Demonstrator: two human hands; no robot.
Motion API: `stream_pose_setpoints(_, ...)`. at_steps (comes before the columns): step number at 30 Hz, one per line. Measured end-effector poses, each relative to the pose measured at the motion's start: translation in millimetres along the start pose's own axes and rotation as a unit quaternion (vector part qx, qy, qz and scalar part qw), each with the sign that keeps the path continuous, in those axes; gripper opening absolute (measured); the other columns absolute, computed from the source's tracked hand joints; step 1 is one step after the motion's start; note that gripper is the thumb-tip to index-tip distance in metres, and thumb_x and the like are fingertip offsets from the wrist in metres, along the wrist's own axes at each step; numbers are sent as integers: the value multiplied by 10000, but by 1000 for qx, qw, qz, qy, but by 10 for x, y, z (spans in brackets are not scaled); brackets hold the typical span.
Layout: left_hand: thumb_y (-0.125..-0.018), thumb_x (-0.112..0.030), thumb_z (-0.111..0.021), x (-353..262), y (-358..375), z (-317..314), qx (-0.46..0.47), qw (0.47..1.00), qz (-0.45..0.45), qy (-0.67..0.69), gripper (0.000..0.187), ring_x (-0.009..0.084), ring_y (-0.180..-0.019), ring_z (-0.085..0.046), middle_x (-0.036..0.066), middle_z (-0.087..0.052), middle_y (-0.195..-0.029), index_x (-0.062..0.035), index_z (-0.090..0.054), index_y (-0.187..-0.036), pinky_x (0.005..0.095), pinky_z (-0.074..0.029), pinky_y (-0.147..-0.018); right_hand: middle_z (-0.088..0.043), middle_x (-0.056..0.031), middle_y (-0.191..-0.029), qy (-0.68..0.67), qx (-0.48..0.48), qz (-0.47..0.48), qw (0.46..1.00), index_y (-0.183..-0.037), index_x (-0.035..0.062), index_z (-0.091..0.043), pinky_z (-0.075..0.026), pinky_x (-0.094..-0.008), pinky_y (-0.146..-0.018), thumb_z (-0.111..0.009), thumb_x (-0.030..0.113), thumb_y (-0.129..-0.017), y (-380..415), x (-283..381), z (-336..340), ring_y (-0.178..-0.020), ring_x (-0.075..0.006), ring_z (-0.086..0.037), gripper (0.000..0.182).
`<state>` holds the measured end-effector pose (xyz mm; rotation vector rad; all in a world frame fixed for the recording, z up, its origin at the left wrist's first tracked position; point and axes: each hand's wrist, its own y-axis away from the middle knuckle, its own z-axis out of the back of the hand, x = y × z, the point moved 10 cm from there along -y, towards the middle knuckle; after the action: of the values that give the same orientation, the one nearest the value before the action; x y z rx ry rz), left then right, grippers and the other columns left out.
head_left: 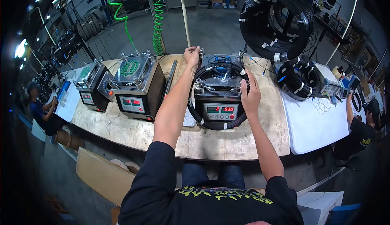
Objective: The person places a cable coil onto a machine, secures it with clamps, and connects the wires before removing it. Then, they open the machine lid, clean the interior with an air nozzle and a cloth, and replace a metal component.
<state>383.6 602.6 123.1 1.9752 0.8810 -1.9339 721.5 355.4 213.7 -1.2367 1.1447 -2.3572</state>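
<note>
While both arms stretch across the wooden bench (211,142), the scene reads so:

Left hand (191,56): closed over the far left edge of the coil, by the machine's back corner.
Right hand (250,96): fingers curled around the coil's right side, gripping it.
Black cable coil (215,124): draped around the middle machine, its near loop hanging below the display.
Middle machine (219,112): red digits lit, on the bench between the hands.
Left machines (136,83): two, beside each other, well apart from the hands.
Hanging coils (276,22): upper right, above the white board (313,123).
</note>
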Motion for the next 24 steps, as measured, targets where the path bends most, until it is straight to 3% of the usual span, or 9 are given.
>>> stream_pose_setpoints(3,-990,-162,-706,-85,10,-83,60,987,-30,146,313,173,-804,-680,154,-724,-1017,60,-619,-1193,276,-547,-655,-597,-189,-1398,50,9,1,999,-1460,70,-540,-484,-430,-1040,-578,292,-1020,115,45,23,-1262,-390,-594,495)
stream_pose_setpoints(4,-1015,-110,-639,37,-7,-146,73,973,41,215,317,174,-845,-692,169,-724,-1056,62,-573,-1273,272,-549,-670,-559,-195,-1446,59,13,2,998,-1491,80,-509,-460,-448,-1068,-568,284,-1026,176,5,13,-1300,-403,-562,512)
stream_pose_setpoints(7,-1005,-130,-656,-16,86,-102,65,980,97,162,402,170,-854,-695,153,-726,-1027,53,-532,-1341,277,-552,-681,-547,-200,-1462,68,-8,-10,998,-1507,76,-497,-437,-466,-1091,-557,276,-1033,305,-38,27,-1329,-410,-536,518)
stream_pose_setpoints(8,-961,-151,-681,-42,29,-104,21,992,23,124,409,184,-800,-692,160,-746,-978,50,-575,-1301,292,-552,-710,-537,-207,-1474,71,-11,-5,997,-1526,74,-480,-425,-471,-1103,-548,272,-1039,341,-32,31,-1344,-411,-525,530)
stream_pose_setpoints(11,-954,-162,-699,-186,48,-46,42,995,-58,-66,476,171,-793,-671,137,-736,-931,37,-515,-1344,304,-544,-727,-532,-212,-1484,81,-13,-20,996,-1526,72,-484,-430,-469,-1103,-549,260,-1032,386,-46,36,-1348,-410,-527,532)
stream_pose_setpoints(15,-920,-156,-748,-210,166,-50,50,985,24,163,429,161,-807,-672,97,-718,-884,30,-575,-1266,300,-530,-743,-538,-215,-1480,67,-22,-17,997,-1518,76,-497,-438,-473,-1101,-549,236,-1021,404,-67,34,-1344,-406,-536,526)
stream_pose_setpoints(18,-916,-149,-779,-70,78,-17,-17,986,42,158,413,119,-735,-646,102,-715,-893,29,-608,-1247,282,-514,-608,-543,-215,-1475,72,-24,-13,997,-1516,76,-501,-446,-474,-1095,-554,224,-1012,406,-51,51,-1338,-405,-544,527)
stream_pose_setpoints(21,-932,-178,-766,-219,157,29,1,1000,2,-5,373,115,-733,-650,90,-709,-836,37,-626,-1203,279,-509,-591,-548,-212,-1469,75,-26,-10,997,-1513,74,-504,-455,-469,-1088,-562,219,-1007,399,-50,57,-1331,-404,-550,529)
stream_pose_setpoints(24,-921,-165,-757,-404,222,26,36,999,-6,-32,408,166,-805,-685,108,-739,-900,-24,-650,-1288,332,-534,-718,-551,-211,-1464,69,-28,-4,997,-1508,72,-509,-463,-465,-1082,-567,219,-1004,393,-38,69,-1323,-403,-557,528)
